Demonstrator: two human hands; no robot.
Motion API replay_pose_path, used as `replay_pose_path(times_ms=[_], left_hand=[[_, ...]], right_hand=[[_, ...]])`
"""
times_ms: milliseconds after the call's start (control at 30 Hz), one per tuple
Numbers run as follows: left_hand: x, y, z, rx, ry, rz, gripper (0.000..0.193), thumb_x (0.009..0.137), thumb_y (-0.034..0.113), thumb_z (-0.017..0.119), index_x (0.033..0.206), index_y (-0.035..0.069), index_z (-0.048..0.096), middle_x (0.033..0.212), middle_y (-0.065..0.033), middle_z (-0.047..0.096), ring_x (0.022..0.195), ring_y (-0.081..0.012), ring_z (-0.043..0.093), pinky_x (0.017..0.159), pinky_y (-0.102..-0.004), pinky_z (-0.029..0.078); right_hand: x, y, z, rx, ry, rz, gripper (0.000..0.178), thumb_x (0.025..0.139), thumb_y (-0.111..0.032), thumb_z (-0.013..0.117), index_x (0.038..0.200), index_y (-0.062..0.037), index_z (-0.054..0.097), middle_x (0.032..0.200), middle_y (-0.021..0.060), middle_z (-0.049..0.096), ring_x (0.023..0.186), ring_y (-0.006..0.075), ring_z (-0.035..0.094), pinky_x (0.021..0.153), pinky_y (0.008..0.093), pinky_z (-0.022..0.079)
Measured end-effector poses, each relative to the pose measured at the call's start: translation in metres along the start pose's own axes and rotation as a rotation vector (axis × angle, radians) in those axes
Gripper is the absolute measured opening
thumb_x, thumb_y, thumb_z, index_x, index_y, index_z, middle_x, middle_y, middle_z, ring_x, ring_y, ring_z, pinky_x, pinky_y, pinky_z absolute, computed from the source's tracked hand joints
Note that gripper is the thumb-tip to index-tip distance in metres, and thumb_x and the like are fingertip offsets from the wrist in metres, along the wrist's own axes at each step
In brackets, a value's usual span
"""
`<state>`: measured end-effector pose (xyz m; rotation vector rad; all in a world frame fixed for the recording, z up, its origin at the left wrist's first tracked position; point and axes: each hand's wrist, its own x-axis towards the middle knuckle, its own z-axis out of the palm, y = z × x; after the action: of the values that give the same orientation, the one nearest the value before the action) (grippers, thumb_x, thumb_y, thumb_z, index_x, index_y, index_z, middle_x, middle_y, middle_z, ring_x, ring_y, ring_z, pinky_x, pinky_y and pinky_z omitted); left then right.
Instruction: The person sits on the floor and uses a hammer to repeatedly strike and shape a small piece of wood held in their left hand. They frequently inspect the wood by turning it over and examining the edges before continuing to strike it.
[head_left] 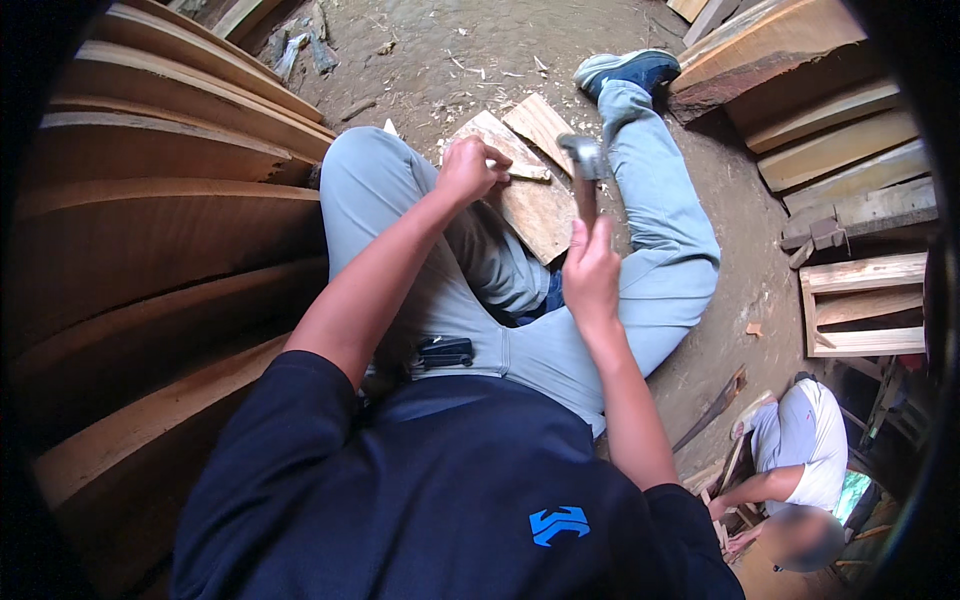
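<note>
Head view: hammer [583,158] is near left hand [470,172]; badly aimed stroke could, I judge, hit fingers. Small wood piece [528,172] is above board [540,222], between legs; loose pinch may let it turn or jump under blow. Left hand: narrow, thumb and fingertips holding end of small wood piece; exact contact cannot tell. Right hand [592,270]: closed around hammer handle, 1 thumb along it.

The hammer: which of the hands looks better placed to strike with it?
Probably the right hand: it grips the hammer by its handle, metal head pointing forward. The left hand is occupied, holding a small wooden piece.
</note>
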<state>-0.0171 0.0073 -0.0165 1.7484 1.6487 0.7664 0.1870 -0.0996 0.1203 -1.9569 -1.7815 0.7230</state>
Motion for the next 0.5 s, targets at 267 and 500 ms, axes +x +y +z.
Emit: replay_pose_path(times_ms=[267, 500], left_hand=[[-0.002, 0.005, -0.004, -0.015, -0.011, -0.008, 0.032, 0.065, 0.018, 0.088, 0.097, 0.017, 0.082, 0.092, -0.0177, 0.069, 0.089, -0.0326, 0.067, 0.083, -0.0414, 0.053], [-0.004, 0.01, -0.004, -0.024, -0.021, -0.005, 0.033, 0.064, 0.019, 0.088, 0.096, 0.017, 0.082, 0.089, -0.0164, 0.067, 0.09, -0.0314, 0.065, 0.083, -0.0404, 0.052]], right_hand=[[0.002, -0.014, -0.007, 0.011, -0.023, -0.001, 0.031, 0.106, -0.035, 0.044, 0.105, -0.004, 0.045, 0.078, 0.0364, 0.063, 0.08, 0.056, 0.062, 0.063, 0.0659, 0.043], [0.006, 0.022, 0.022, -0.139, -0.07, 0.067, 0.028, 0.106, -0.032, 0.044, 0.106, -0.0041, 0.045, 0.078, 0.0354, 0.063, 0.082, 0.0562, 0.062, 0.064, 0.0649, 0.044]])
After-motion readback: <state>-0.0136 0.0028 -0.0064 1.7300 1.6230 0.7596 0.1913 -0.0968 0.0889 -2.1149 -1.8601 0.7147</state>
